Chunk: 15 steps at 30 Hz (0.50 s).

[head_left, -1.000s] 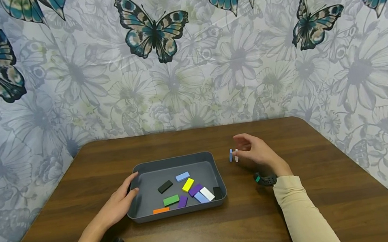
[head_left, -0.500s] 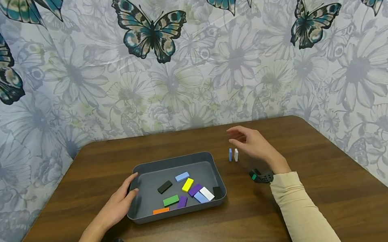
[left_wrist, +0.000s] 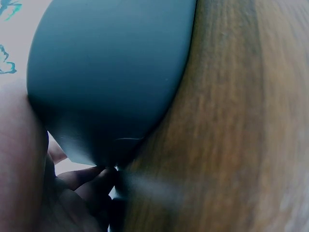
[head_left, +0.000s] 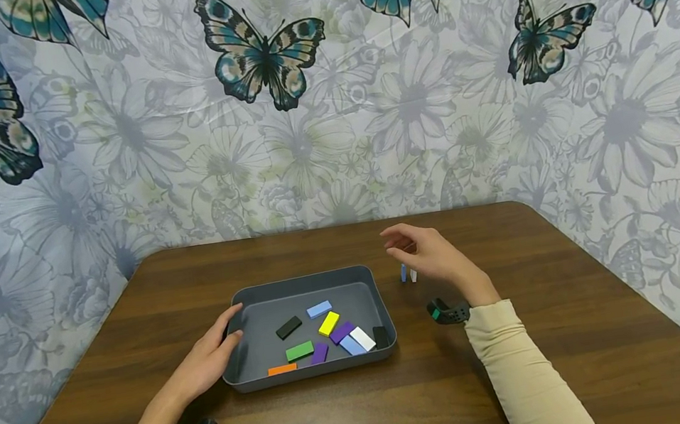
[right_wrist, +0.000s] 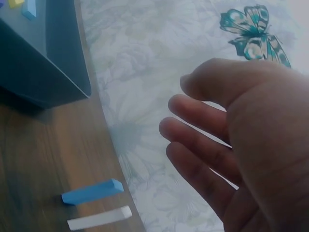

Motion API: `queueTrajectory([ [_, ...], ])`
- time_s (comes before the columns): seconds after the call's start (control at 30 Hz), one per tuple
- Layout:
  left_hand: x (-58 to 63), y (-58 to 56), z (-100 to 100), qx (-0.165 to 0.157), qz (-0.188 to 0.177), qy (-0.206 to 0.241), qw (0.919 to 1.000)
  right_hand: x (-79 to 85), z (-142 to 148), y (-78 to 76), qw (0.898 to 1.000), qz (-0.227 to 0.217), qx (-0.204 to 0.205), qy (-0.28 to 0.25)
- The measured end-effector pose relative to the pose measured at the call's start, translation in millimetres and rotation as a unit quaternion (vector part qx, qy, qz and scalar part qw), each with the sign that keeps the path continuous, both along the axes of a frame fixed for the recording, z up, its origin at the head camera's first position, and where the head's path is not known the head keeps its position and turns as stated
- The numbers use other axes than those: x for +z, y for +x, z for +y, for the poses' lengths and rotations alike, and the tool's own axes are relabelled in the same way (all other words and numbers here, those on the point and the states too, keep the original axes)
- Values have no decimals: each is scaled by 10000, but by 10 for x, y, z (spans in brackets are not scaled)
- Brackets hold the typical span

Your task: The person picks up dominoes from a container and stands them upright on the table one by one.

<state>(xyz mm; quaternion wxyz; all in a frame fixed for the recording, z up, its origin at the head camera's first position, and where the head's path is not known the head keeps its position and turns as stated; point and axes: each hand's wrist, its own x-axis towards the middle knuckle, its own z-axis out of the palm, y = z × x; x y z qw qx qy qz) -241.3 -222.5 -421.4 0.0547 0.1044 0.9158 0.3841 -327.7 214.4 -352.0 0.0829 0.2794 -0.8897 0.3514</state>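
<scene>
My left hand (head_left: 206, 358) holds the left side of a grey rectangular tray (head_left: 256, 339), its thumb over the rim. In the left wrist view, several fingers (left_wrist: 96, 186) bend in against the tray's outer wall. My right hand (head_left: 425, 252) hovers over the table right of the tray, fingers loosely bent and holding nothing. Below it, a blue block (right_wrist: 91, 192) and a white block (right_wrist: 99, 219) stand on end side by side, partly hidden by the hand in the head view. Inside the tray lie a yellow block (head_left: 329, 324), a green block (head_left: 299, 351) and several others.
The wooden table (head_left: 341, 419) reaches back to a wall covering (head_left: 332, 155) printed with butterflies and flowers. Also in the tray are an orange block (head_left: 282, 369), a dark block (head_left: 289, 327) and a light blue block (head_left: 319, 309).
My right hand has let go of the standing white block, risen and moved left toward the tray. The left hand and the tray stay put.
</scene>
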Motion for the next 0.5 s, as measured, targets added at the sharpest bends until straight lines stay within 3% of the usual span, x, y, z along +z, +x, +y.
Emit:
queueTrajectory([
  [0.5, 7, 9, -5, -14, 12, -10, 10000, -70, -268, 57, 9982, -173, 451, 349],
])
